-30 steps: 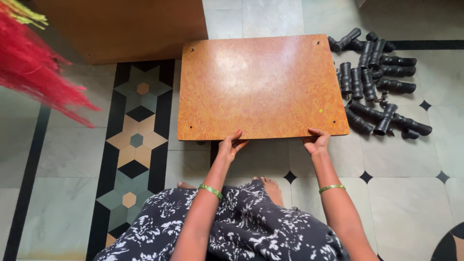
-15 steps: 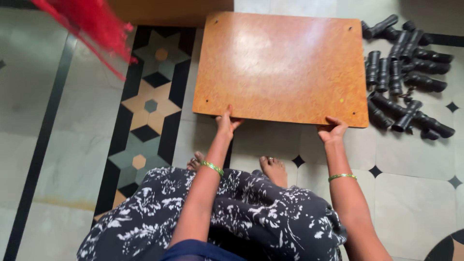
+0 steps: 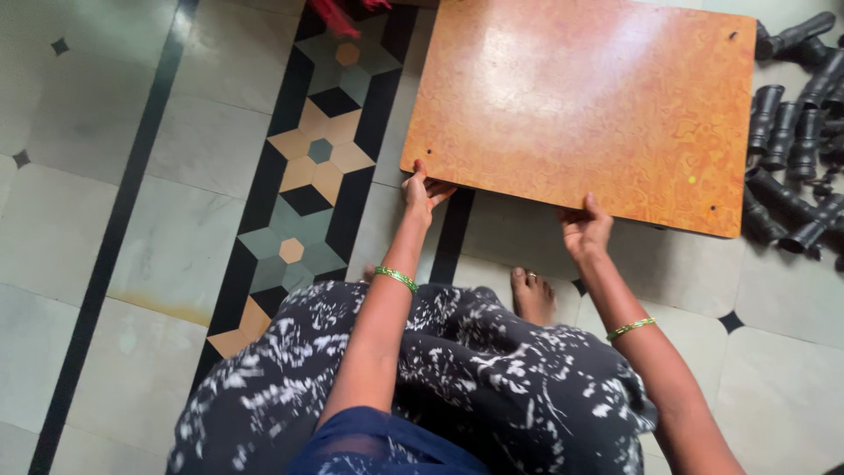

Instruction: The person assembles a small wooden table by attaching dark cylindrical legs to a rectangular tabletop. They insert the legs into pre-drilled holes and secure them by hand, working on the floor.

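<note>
An orange-brown laminated board (image 3: 580,105) with small holes near its corners lies flat over the tiled floor. My left hand (image 3: 422,192) grips its near edge close to the left corner, thumb on top. My right hand (image 3: 584,229) grips the same near edge further right, thumb on top as well. Both wrists wear green bangles. I am crouched, with a dark white-patterned dress over my knees and a bare foot (image 3: 531,295) below the board's edge.
A heap of several black tubular pieces (image 3: 791,167) lies on the floor just right of the board. A red brush-like thing (image 3: 338,13) shows at the top edge. A patterned tile band (image 3: 308,193) runs along the floor on the left.
The view has swung right and closer. The board now sits tilted in the frame, and my right hand has slid left along the near edge.
</note>
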